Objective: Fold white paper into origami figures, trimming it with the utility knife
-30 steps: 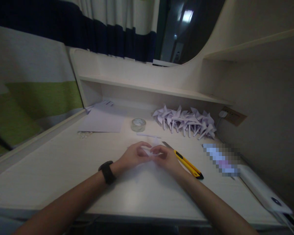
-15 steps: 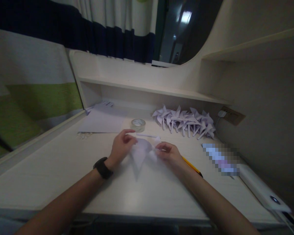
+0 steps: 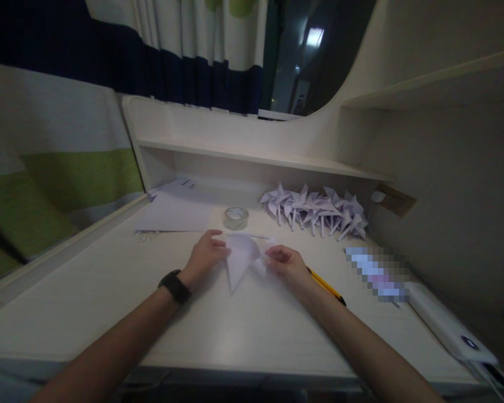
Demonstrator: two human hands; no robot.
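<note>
A white folded paper piece point(image 3: 241, 256) with pointed flaps is held up just above the pale desk point(image 3: 109, 291), between both hands. My left hand point(image 3: 204, 257), with a black watch on its wrist, pinches the paper's left edge. My right hand point(image 3: 286, 263) pinches the right flap. A thin rolled paper stick point(image 3: 252, 235) lies just behind the paper. Under my right wrist a yellow utility knife point(image 3: 325, 286) lies on the desk, partly hidden.
A roll of clear tape point(image 3: 236, 218) stands behind the hands. Several finished paper pinwheels point(image 3: 315, 210) are piled at the back right. Flat white sheets point(image 3: 174, 211) lie at the back left. A white power bank point(image 3: 449, 330) and a blurred item point(image 3: 378, 274) lie at right.
The paper, earlier pressed small between close fingertips, has been opened out and lifted. My hands moved apart and slightly farther from me.
</note>
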